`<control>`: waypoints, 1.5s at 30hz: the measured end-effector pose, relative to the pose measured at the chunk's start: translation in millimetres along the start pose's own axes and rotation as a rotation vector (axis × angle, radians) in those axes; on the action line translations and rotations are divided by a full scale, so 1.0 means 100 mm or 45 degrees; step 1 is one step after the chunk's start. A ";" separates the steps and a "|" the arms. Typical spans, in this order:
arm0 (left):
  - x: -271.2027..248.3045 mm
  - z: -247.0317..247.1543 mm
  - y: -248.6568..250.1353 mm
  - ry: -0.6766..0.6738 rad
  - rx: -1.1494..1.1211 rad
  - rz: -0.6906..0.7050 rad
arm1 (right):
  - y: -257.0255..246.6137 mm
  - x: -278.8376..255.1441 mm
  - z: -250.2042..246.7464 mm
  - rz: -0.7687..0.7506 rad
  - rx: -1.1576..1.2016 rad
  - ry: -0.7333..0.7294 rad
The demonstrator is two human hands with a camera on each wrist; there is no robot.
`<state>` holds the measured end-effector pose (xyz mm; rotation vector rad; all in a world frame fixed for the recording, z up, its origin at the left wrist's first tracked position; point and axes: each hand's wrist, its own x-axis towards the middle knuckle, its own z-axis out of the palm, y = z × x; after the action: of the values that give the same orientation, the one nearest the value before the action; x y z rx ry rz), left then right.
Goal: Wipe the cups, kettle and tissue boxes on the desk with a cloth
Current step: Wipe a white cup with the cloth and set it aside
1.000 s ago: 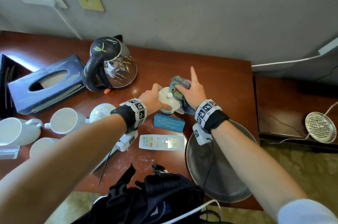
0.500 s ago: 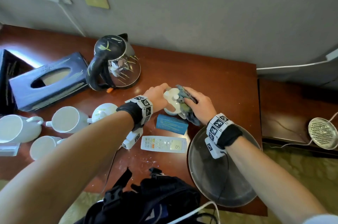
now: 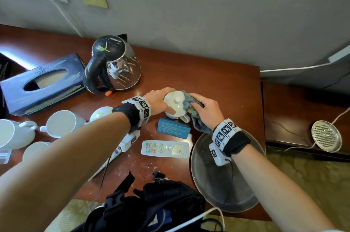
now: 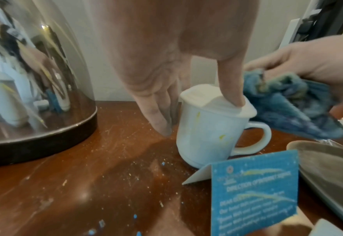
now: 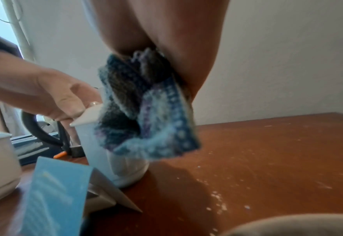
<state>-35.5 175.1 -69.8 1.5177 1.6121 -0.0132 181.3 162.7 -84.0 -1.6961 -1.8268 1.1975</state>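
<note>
A white lidded cup (image 3: 177, 104) (image 4: 205, 131) (image 5: 114, 159) stands upright mid-desk. My left hand (image 3: 166, 99) (image 4: 199, 115) grips it from above, thumb on the lid and fingers down its far side. My right hand (image 3: 200, 107) (image 5: 166, 39) holds a bunched blue cloth (image 3: 190, 107) (image 4: 295, 108) (image 5: 146, 115) against the cup's right side, above the handle. The black-and-chrome kettle (image 3: 113, 65) (image 4: 25, 79) stands behind to the left. The dark tissue box (image 3: 41, 84) lies further left. Several white cups (image 3: 60, 122) sit at the desk's left front.
A blue folded card (image 3: 173, 128) and a white remote (image 3: 164, 148) lie just in front of the cup. A round metal tray (image 3: 223, 190) sits under my right wrist at the desk's front right. A black bag (image 3: 151, 205) lies at the front edge.
My right index finger, stretched out a second ago, has folded onto the cloth. The cloth has slid from the cup's far side round to its right. My left hand stays on the lid.
</note>
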 end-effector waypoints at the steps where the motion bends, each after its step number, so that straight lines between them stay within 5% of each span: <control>1: -0.01 -0.01 0.01 -0.033 0.014 0.009 | 0.04 -0.04 -0.04 0.000 -0.030 -0.005; 7: -0.06 0.05 0.05 0.030 -0.022 -0.046 | 0.00 -0.04 -0.11 0.015 -0.008 0.094; 11: -0.06 0.08 0.02 0.087 -0.015 -0.053 | -0.15 0.07 0.07 -0.069 -0.010 0.012; 20: -0.05 0.13 -0.07 0.165 -0.074 -0.054 | -0.26 0.45 0.12 0.059 -0.034 -0.085; 26: -0.07 0.06 -0.05 0.014 -0.104 -0.034 | 0.06 -0.04 -0.09 0.043 -0.027 -0.027; 31: -0.09 0.04 0.00 -0.020 -0.148 -0.081 | 0.20 0.08 -0.11 0.117 -0.011 0.079; 39: -0.11 0.18 0.02 0.182 -0.082 -0.095 | -0.19 0.24 0.09 0.036 0.009 0.019; 45: -0.10 0.11 0.01 0.227 -0.046 -0.074 | -0.12 -0.09 -0.05 -0.174 -0.305 -0.057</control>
<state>-29.8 161.1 -70.4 1.4779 1.7875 0.1218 179.5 157.4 -69.3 -1.6442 -2.1494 1.0021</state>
